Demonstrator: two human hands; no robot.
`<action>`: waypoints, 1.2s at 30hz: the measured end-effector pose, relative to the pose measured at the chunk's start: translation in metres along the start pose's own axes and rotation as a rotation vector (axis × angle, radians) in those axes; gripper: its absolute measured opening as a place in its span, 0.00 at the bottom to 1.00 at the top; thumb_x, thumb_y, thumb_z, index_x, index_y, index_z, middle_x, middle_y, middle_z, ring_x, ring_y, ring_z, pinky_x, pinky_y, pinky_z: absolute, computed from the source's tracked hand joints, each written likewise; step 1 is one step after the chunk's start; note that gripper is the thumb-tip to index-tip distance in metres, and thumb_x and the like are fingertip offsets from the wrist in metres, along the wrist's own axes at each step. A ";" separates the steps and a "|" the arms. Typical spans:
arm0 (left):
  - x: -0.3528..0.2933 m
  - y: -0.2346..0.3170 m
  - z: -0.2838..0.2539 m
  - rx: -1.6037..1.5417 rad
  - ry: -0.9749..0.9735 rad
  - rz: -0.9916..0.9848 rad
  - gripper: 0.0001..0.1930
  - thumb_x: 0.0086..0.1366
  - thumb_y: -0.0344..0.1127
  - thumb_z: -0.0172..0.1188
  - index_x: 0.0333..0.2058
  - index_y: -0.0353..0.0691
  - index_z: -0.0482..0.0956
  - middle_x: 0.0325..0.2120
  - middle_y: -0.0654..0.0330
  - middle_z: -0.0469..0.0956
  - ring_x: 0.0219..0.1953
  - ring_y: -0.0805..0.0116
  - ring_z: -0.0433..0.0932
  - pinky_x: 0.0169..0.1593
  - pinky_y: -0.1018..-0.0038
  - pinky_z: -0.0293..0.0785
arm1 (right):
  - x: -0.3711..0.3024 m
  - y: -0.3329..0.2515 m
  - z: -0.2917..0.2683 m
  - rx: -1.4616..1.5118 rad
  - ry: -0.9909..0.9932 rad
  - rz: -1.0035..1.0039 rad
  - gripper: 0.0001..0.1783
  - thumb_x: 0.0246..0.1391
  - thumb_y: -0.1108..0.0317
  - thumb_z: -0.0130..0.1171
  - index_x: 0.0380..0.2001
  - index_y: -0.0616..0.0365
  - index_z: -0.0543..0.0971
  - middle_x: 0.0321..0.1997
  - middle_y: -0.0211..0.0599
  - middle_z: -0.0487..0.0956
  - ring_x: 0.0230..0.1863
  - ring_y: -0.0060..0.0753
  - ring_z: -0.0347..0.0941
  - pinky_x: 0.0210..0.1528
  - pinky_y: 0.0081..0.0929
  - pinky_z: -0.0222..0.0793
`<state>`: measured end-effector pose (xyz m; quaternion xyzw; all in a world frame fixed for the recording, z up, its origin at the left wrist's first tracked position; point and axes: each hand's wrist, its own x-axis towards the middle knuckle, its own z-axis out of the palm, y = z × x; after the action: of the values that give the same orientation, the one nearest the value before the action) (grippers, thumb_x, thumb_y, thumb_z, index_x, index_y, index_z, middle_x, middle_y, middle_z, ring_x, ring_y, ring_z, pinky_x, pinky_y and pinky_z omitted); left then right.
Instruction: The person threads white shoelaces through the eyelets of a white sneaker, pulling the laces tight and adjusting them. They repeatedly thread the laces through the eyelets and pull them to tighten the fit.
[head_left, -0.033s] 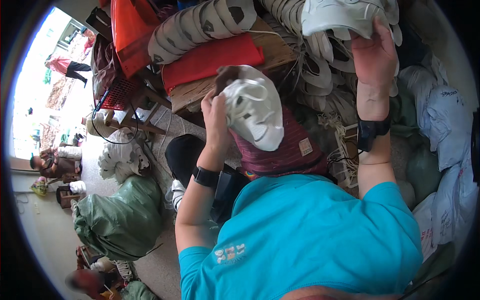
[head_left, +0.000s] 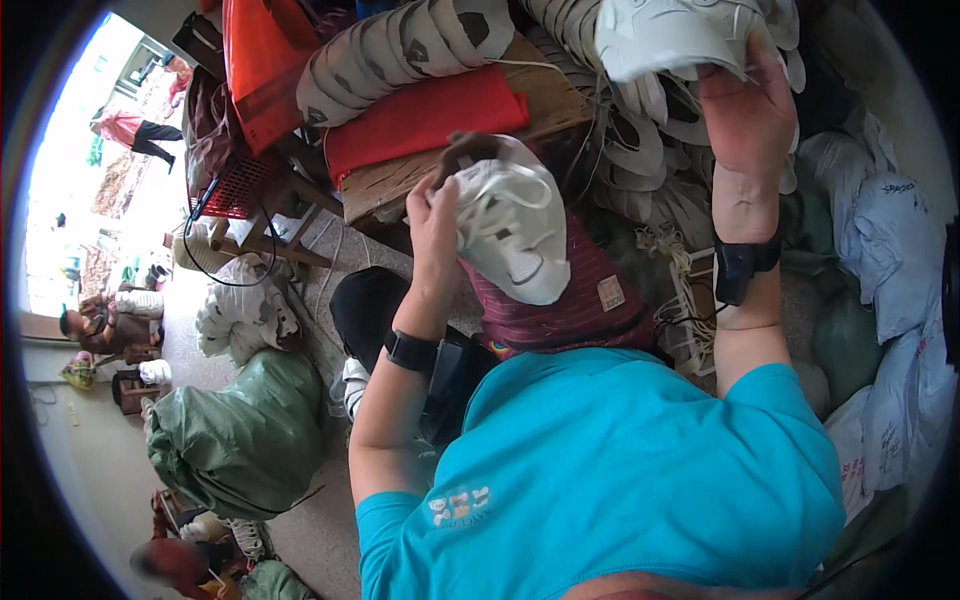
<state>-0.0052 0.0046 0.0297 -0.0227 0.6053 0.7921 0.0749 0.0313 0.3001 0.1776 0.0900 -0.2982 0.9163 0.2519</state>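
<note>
My left hand (head_left: 432,225) is closed on the side of a white shoe upper (head_left: 535,262), its toe pointing toward me and white laces looped loosely over its front. Brown lining shows at the collar end. Up at the far right, my right hand (head_left: 745,120) grips the lower edge of a second white shoe upper (head_left: 675,42), fingers tucked under it and thumb on the outside. That upper is cut off by the picture's top edge. Below the left-hand upper lies a maroon striped cloth (head_left: 560,325) over my lap.
A wooden bench (head_left: 375,195) ahead bears a red cloth (head_left: 430,125) and a row of nested grey-white uppers (head_left: 400,62). More uppers (head_left: 635,150) hang in bundles at right. White sacks (head_left: 890,240) line the right side; a green sack (head_left: 245,430) stands at left. Other people sit farther left.
The left-hand upper has turned slightly, showing more of its laces and collar. The right-hand upper has tilted and shifted a little left.
</note>
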 end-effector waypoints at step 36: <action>0.047 0.012 -0.026 -0.248 -0.418 -0.051 0.47 0.65 0.76 0.32 0.59 0.36 0.67 0.51 0.53 0.77 0.50 0.66 0.78 0.56 0.69 0.73 | -0.061 0.119 -0.073 -0.384 -0.084 0.877 0.16 0.62 0.68 0.56 0.49 0.66 0.76 0.47 0.37 0.80 0.47 0.29 0.78 0.52 0.28 0.73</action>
<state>-0.0552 -0.0190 0.0285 0.1176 0.4738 0.8458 0.2151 0.0211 0.2358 0.0404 -0.0555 -0.4818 0.8600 -0.1585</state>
